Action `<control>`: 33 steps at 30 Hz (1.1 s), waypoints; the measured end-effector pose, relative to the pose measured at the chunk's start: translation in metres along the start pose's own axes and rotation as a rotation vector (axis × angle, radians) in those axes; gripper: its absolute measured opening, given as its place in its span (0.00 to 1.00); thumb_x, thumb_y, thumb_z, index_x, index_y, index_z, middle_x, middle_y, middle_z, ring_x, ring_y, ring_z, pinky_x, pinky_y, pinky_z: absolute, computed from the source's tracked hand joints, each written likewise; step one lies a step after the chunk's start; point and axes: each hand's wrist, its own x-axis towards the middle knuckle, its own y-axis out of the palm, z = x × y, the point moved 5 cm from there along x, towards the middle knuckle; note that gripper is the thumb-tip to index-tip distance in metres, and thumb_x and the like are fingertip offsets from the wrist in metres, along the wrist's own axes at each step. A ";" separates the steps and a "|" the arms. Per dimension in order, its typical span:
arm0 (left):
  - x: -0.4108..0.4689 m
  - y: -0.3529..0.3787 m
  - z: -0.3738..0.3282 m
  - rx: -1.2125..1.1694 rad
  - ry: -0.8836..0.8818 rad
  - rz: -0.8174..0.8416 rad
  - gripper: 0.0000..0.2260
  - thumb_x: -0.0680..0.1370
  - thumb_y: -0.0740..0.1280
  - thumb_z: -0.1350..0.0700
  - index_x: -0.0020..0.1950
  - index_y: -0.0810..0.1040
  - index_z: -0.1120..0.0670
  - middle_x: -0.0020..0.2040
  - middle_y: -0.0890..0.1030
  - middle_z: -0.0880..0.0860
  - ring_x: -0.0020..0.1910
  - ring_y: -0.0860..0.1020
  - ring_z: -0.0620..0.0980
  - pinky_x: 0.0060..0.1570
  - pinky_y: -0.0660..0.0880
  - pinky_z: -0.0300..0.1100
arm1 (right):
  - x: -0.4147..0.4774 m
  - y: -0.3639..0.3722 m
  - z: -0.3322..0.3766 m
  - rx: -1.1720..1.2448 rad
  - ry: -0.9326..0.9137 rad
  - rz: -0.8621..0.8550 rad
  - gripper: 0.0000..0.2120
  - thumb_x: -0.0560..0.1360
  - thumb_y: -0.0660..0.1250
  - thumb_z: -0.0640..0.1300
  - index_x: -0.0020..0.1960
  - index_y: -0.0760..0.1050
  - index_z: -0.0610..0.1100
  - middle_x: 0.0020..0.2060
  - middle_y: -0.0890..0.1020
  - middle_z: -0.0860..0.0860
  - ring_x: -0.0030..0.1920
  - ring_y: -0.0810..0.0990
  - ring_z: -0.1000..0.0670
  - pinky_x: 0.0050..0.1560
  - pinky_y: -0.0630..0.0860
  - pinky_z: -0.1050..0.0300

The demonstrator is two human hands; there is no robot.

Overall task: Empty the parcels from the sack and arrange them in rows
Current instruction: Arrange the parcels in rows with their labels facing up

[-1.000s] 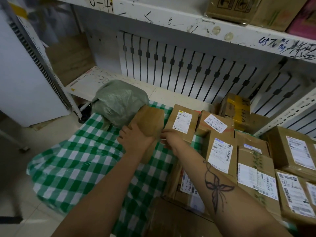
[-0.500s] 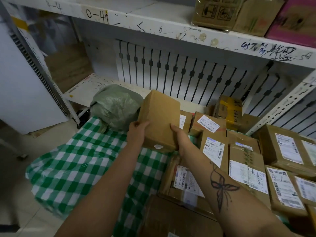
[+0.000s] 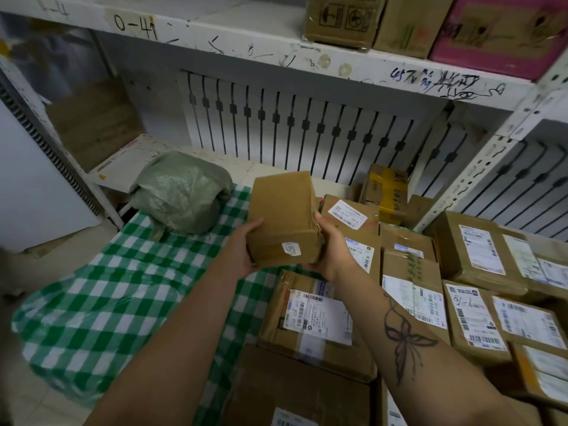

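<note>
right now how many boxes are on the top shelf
3, in a row: brown box with printed symbols, left; plain brown box, middle; pink box, right. More may be hidden beyond the frame's edge.

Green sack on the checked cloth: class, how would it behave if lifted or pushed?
The green sack looks crumpled and thin, so probably floppy when lifted. Its slumped, bulging shape suggests a push would dent, not roll, it.

"0-41" handwritten on shelf edge [image 3: 233, 47]

Dim, flat light with murky lower corners (wide-angle lens bows the shelf [image 3: 276, 53] edge), detail soft.
</note>
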 end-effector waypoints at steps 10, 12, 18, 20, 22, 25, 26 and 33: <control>0.019 0.042 -0.033 0.574 0.352 -0.087 0.23 0.78 0.60 0.43 0.69 0.70 0.52 0.67 0.73 0.54 0.64 0.73 0.56 0.63 0.68 0.47 | 0.020 0.010 0.025 -0.518 -0.388 -0.357 0.52 0.52 0.73 0.66 0.70 0.58 0.50 0.63 0.71 0.47 0.63 0.72 0.45 0.63 0.73 0.43; 0.024 0.047 -0.034 0.514 0.310 0.020 0.35 0.69 0.62 0.31 0.70 0.70 0.49 0.65 0.75 0.55 0.61 0.75 0.56 0.64 0.70 0.54 | 0.026 0.012 0.027 -0.462 -0.405 -0.352 0.48 0.54 0.73 0.65 0.69 0.64 0.47 0.62 0.73 0.46 0.61 0.75 0.46 0.62 0.74 0.45; 0.039 0.036 -0.036 0.441 0.273 0.035 0.25 0.76 0.64 0.44 0.71 0.63 0.48 0.66 0.73 0.55 0.59 0.75 0.57 0.53 0.77 0.57 | 0.038 0.018 0.024 -0.289 -0.400 -0.242 0.31 0.67 0.64 0.60 0.67 0.72 0.50 0.66 0.72 0.46 0.65 0.72 0.44 0.68 0.68 0.42; 0.044 0.027 -0.037 0.428 0.276 -0.012 0.23 0.79 0.62 0.48 0.72 0.60 0.49 0.70 0.68 0.55 0.64 0.72 0.60 0.51 0.77 0.55 | 0.040 0.030 0.028 -0.379 -0.331 -0.192 0.28 0.73 0.62 0.59 0.71 0.67 0.51 0.73 0.65 0.46 0.71 0.65 0.43 0.73 0.60 0.45; 0.049 0.019 -0.036 0.377 0.273 -0.006 0.25 0.79 0.61 0.47 0.74 0.58 0.47 0.72 0.65 0.54 0.66 0.70 0.61 0.50 0.77 0.54 | 0.041 0.039 0.029 -0.570 -0.324 -0.157 0.22 0.79 0.58 0.53 0.72 0.60 0.58 0.76 0.56 0.49 0.76 0.55 0.44 0.76 0.50 0.47; 0.052 0.015 -0.032 0.350 0.228 0.090 0.38 0.69 0.67 0.37 0.75 0.58 0.45 0.72 0.67 0.54 0.66 0.70 0.60 0.56 0.76 0.58 | 0.041 0.045 0.023 -0.874 -0.409 -0.106 0.19 0.81 0.52 0.54 0.70 0.56 0.67 0.77 0.51 0.54 0.77 0.44 0.45 0.73 0.37 0.36; 0.055 0.014 -0.031 0.361 0.197 0.093 0.43 0.64 0.70 0.35 0.75 0.58 0.45 0.71 0.67 0.54 0.65 0.71 0.59 0.57 0.75 0.59 | 0.041 0.046 0.019 -0.953 -0.394 -0.110 0.19 0.81 0.50 0.54 0.71 0.56 0.66 0.77 0.50 0.57 0.76 0.42 0.45 0.72 0.34 0.35; 0.072 -0.013 -0.038 0.354 0.280 -0.129 0.39 0.71 0.72 0.52 0.76 0.54 0.49 0.71 0.67 0.53 0.64 0.72 0.57 0.59 0.74 0.55 | 0.047 0.042 0.029 -0.566 -0.312 -0.016 0.17 0.80 0.58 0.42 0.68 0.70 0.43 0.68 0.71 0.48 0.67 0.70 0.51 0.61 0.67 0.63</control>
